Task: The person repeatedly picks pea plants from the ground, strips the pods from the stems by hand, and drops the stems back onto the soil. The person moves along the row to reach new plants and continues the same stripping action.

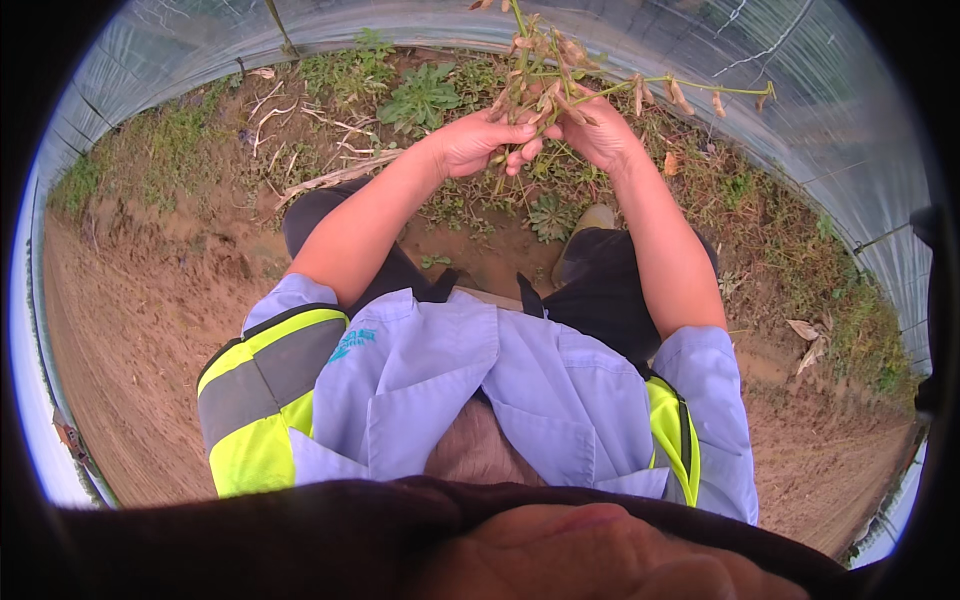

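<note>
In the upper middle of the head view, both hands meet at a bean plant (pixel 556 97) with dry brown pods, likely soybean. My left hand (pixel 474 144) pinches the lower stems between thumb and fingers. My right hand (pixel 600 133) grips the plant from the other side, its fingertips partly hidden behind pods and stems. A thin green side stem (pixel 697 83) with several hanging pods reaches out to the right over my right hand. The plant's top runs up to the picture's upper rim.
Plastic film sheeting (pixel 810 97) curves along the far side. Before it lies a weedy strip with a leafy green weed (pixel 420 97), dry stalks (pixel 337 178) and dry leaves (pixel 814 341). Bare brown soil (pixel 150 300) spreads on the left. A boot (pixel 589 232) stands below my right hand.
</note>
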A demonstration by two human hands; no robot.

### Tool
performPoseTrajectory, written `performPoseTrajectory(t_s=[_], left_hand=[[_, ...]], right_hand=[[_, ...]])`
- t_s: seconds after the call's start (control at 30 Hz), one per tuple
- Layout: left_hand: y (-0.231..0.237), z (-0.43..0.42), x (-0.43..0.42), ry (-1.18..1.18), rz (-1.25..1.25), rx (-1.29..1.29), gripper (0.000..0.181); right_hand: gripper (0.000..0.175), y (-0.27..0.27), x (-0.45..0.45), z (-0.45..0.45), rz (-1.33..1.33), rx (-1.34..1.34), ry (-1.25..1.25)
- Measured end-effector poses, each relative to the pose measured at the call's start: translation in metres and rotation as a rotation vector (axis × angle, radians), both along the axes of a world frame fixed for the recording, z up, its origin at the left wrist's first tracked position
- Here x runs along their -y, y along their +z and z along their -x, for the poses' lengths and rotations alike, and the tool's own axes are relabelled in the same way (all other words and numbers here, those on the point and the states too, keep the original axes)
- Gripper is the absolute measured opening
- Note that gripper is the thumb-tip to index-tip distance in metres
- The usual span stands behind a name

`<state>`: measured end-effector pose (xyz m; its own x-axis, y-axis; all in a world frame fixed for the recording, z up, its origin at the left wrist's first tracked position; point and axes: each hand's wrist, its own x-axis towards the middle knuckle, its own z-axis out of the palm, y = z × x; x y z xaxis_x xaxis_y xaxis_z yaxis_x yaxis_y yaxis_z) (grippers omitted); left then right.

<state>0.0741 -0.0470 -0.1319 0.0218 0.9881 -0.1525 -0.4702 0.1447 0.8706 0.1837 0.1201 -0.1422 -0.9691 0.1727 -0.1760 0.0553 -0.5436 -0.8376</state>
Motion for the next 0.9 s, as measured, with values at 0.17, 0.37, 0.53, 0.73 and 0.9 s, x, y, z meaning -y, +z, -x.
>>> performPoseTrajectory(t_s=[0.17,0.37,0.53,0.73,0.9], left_hand=[[0.001,0.002,-0.001,-0.045,0.057,-0.001,0.038],[-0.009,0.000,-0.003,-0.088,0.060,-0.030,0.033],[-0.015,-0.003,-0.005,0.013,0.174,-0.016,0.028],[-0.012,-0.004,-0.005,-0.047,0.080,0.000,0.030],[-0.010,0.004,-0.007,0.104,0.136,-0.097,0.032]], right_hand=[[0.038,-0.003,0.001,0.000,0.102,-0.005,-0.042],[0.015,0.002,0.021,0.002,0.076,0.214,-0.030],[0.015,-0.019,0.024,-0.001,-0.351,0.164,-0.197],[0.030,-0.044,-0.021,0.000,-0.582,0.442,-0.083],[0.039,-0.027,0.008,-0.013,-1.733,0.720,0.521]])
